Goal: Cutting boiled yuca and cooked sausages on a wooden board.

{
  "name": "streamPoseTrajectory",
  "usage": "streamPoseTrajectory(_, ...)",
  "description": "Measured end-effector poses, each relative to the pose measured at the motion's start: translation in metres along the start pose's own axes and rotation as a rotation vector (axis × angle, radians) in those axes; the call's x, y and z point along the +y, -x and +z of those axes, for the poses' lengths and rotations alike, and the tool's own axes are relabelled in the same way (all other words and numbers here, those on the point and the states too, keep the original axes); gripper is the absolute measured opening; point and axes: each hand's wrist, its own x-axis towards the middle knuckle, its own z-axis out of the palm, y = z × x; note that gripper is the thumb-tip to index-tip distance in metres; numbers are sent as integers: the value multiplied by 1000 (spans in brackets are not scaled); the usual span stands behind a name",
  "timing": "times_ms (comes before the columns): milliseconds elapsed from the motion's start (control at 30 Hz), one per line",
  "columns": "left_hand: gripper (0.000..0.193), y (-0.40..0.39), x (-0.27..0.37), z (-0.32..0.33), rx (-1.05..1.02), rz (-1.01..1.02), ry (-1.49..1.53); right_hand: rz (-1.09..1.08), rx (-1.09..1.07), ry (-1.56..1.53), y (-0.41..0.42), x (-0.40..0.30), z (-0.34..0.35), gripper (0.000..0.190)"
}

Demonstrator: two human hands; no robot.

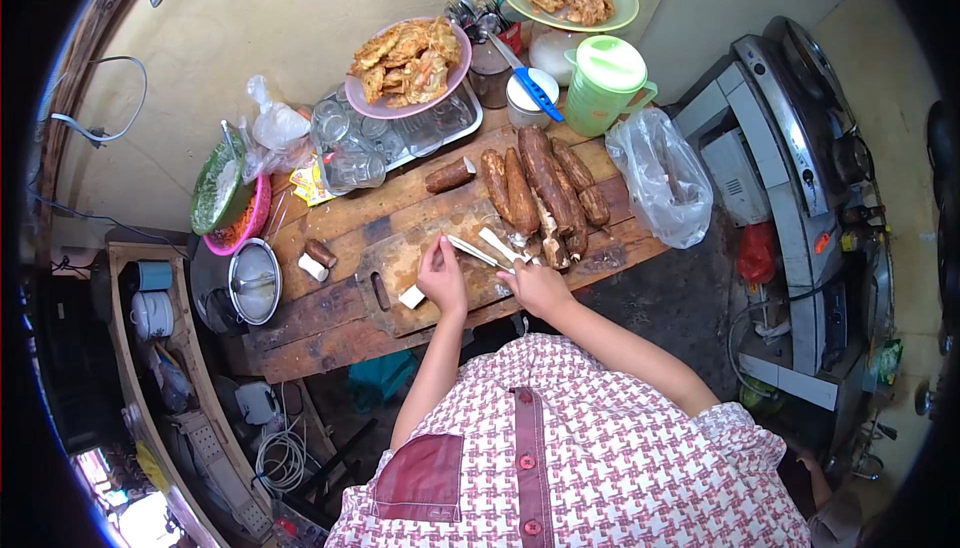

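Note:
A long, thin strip of peeled cassava [471, 251] is pinched at one end in my left hand [441, 278], above a worn wooden cutting board [405, 263]. My right hand [538, 289] is closed around what looks like a small knife [507, 269], mostly hidden, its tip end at the strip. Beside the right hand a white cassava piece [498, 245] lies on the board. Another cut white piece [412, 296] rests below my left hand. Unpeeled brown cassava roots [540, 165] are heaped just beyond the board, and a cut root chunk [450, 175] lies behind it.
Left on the wooden table [315, 330] are short cassava pieces [316, 257], a metal strainer [255, 281] and bowls [238, 225]. Fritters fill a pink plate [409, 67] over a tray of glasses [435, 139]. A green pitcher [606, 86], blue-handled knife [536, 94] and plastic bag [660, 176] stand right.

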Motion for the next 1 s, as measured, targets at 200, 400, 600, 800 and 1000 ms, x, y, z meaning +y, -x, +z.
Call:
streamPoseTrajectory(200,45,-21,46,35,-484,662,-638,-1,42,92,3,0,6,49)
streamPoseTrajectory(400,76,-26,13,50,-566,576,-916,-44,55,67,2,0,5,46)
streamPoseTrajectory(600,75,-28,12,56,-594,571,-987,-24,22,30,-3,3,2,45)
streamPoseTrajectory(800,74,-28,10,57,-590,558,-1030,-35,36,9,-2,3,4,45)
streamPoseTrajectory(1000,72,-28,9,56,-611,546,-1062,-30,26,13,-1,2,2,45)
